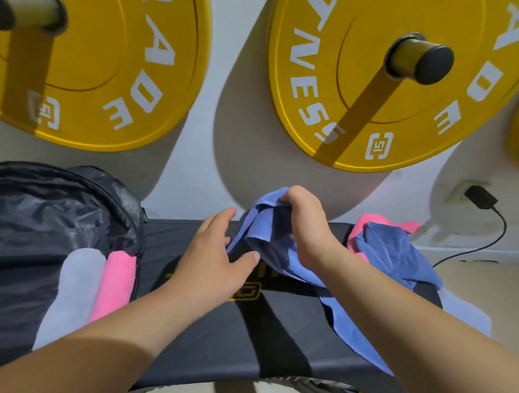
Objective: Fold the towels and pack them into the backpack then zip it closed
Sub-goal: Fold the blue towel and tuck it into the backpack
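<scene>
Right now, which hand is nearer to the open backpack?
Left. The left hand is over the bench, just beside the backpack; the right hand is farther away, beyond the left, gripping the bunched blue towel.

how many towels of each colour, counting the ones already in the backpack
blue: 2, held blue towel and piled blue towel
pink: 2, packed pink towel and piled pink towel
white: 1, packed white towel
total: 5
pale cloth at far right: cannot tell
</scene>
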Motion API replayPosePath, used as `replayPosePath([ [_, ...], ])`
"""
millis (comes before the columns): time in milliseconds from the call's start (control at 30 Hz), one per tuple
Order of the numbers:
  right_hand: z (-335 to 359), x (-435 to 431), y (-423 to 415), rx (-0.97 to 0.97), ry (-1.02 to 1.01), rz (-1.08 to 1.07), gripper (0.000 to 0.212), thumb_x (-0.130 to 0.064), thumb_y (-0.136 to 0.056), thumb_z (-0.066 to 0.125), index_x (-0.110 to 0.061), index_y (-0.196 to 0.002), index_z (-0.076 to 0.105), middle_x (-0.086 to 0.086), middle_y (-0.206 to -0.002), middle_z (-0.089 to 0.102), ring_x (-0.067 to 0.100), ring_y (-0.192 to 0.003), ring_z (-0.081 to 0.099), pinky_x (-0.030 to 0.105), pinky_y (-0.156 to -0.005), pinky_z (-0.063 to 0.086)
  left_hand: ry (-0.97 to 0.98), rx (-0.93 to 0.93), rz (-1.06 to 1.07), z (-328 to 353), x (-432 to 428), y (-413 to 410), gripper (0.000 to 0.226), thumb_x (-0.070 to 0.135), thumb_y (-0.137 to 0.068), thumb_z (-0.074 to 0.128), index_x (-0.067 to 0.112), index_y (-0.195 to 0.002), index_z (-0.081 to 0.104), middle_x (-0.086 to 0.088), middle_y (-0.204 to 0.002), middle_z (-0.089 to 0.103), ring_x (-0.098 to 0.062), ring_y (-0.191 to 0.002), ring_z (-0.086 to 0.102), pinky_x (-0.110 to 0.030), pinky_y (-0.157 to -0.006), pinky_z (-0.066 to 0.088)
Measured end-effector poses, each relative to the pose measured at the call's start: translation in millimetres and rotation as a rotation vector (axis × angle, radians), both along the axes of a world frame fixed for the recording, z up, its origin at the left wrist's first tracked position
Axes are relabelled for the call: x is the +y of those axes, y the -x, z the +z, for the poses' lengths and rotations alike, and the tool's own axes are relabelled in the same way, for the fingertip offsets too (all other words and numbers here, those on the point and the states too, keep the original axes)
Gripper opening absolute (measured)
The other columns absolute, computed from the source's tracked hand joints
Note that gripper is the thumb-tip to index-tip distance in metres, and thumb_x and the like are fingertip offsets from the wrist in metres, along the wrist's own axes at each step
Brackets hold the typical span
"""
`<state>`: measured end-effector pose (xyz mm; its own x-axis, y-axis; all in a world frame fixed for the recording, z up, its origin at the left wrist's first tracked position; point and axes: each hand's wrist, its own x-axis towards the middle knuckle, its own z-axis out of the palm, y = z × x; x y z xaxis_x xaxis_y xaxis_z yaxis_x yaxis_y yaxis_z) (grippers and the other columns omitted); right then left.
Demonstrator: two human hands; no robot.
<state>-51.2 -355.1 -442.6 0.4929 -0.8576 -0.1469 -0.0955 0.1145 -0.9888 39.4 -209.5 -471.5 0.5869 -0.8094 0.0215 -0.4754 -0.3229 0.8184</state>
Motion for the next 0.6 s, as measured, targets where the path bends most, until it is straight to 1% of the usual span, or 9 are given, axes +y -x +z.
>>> replayPosePath([
  [33, 9.2, 7.2, -4.6, -0.056, -0.082, 0.064, 0.018, -0.032, -0.07, 0.057, -0.017, -0.078, 0.049, 0.008, -0.082, 0.049, 0.023, -0.081, 0.044, 0.041, -0.075, 0.036, 0.021, -0.015, 0.015, 5.7, 2.7, -5.1, 0.082, 0.038, -0.082, 0.078, 0.036, -0.151, 0.035, 0.019, -0.143, 0.041, -0.003, -0.123, 0.053, -0.036, -0.098, 0.053],
  [100, 23.7, 18.8, -13.3, -0.119, -0.146, 0.16, 0.017, -0.03, -0.071, 0.059, -0.017, -0.079, 0.051, 0.008, -0.082, 0.049, 0.024, -0.08, 0.046, 0.041, -0.074, 0.037, 0.058, -0.048, 0.022, 13.2, 8.5, -16.0, 0.056, 0.038, -0.08, 0.078, 0.034, -0.13, 0.055, 0.015, -0.126, 0.059, -0.006, -0.11, 0.062, -0.036, -0.093, 0.055],
  [133, 27.3, 21.3, -18.0, -0.109, -0.098, 0.173, 0.014, -0.028, -0.074, 0.059, -0.018, -0.076, 0.05, 0.007, -0.079, 0.047, 0.022, -0.077, 0.045, 0.039, -0.071, 0.035, 0.07, -0.043, 0.031, 15.5, 12.2, -21.0, 0.036, 0.039, -0.08, 0.078, 0.029, -0.112, 0.064, 0.009, -0.107, 0.068, -0.012, -0.095, 0.067, -0.038, -0.084, 0.058],
  [200, 31.2, 25.3, -21.9, -0.037, 0.072, 0.134, 0.017, -0.024, -0.082, 0.062, -0.017, -0.072, 0.049, 0.002, -0.072, 0.046, 0.018, -0.071, 0.044, 0.033, -0.064, 0.034, 0.055, -0.021, 0.06, 21.0, 20.4, -29.7, 0.029, 0.041, -0.078, 0.081, 0.018, -0.088, 0.066, 0.0, -0.081, 0.07, -0.021, -0.076, 0.067, -0.036, -0.069, 0.056],
  [300, 25.9, 22.9, -15.8, 0.054, 0.213, 0.068, 0.032, -0.032, -0.087, 0.07, -0.003, -0.088, 0.058, 0.002, -0.074, 0.055, 0.016, -0.068, 0.053, 0.032, -0.064, 0.043, -0.007, -0.099, 0.035, 28.3, 32.5, -43.5, 0.029, 0.031, -0.072, 0.085, 0.014, -0.077, 0.062, 0.0, -0.067, 0.062, -0.019, -0.063, 0.054, -0.031, -0.057, 0.044],
  [367, 25.3, 19.7, -5.2, 0.099, 0.262, 0.175, 0.045, -0.044, -0.08, 0.082, -0.006, -0.091, 0.062, 0.004, -0.076, 0.064, 0.013, -0.068, 0.061, 0.032, -0.064, 0.05, -0.059, -0.208, 0.021, 31.8, 38.5, -52.6, 0.035, 0.029, -0.07, 0.082, 0.01, -0.07, 0.053, -0.002, -0.059, 0.046, -0.018, -0.058, 0.04, -0.033, -0.053, 0.034],
  [433, 28.2, 15.4, 4.2, 0.204, 0.329, 0.371, 0.047, -0.046, -0.07, 0.09, -0.011, -0.092, 0.066, 0.007, -0.082, 0.071, 0.011, -0.071, 0.064, 0.03, -0.065, 0.052, -0.098, -0.29, 0.076, 32.8, 42.6, -64.9, 0.034, 0.026, -0.074, 0.077, 0.009, -0.063, 0.049, -0.001, -0.054, 0.043, -0.02, -0.057, 0.038, -0.033, -0.051, 0.031],
  [533, 31.6, 10.0, 15.1, 0.388, 0.507, 0.564, 0.041, -0.039, -0.065, 0.095, -0.016, -0.085, 0.068, 0.015, -0.084, 0.071, 0.014, -0.068, 0.061, 0.033, -0.064, 0.051, -0.039, -0.207, 0.19, 35.0, 48.0, -79.2, 0.028, 0.01, -0.081, 0.062, 0.014, -0.054, 0.053, 0.004, -0.046, 0.044, -0.02, -0.054, 0.04, -0.031, -0.05, 0.031],
  [600, 34.3, 10.2, 18.9, 0.429, 0.543, 0.605, 0.034, -0.037, -0.071, 0.091, -0.015, -0.082, 0.067, 0.012, -0.073, 0.067, 0.017, -0.063, 0.061, 0.035, -0.061, 0.051, 0.038, -0.041, 0.237, 43.4, 50.3, -80.2, 0.02, 0.004, -0.082, 0.056, 0.008, -0.063, 0.061, 0.006, -0.05, 0.046, -0.019, -0.055, 0.04, -0.029, -0.054, 0.031],
])
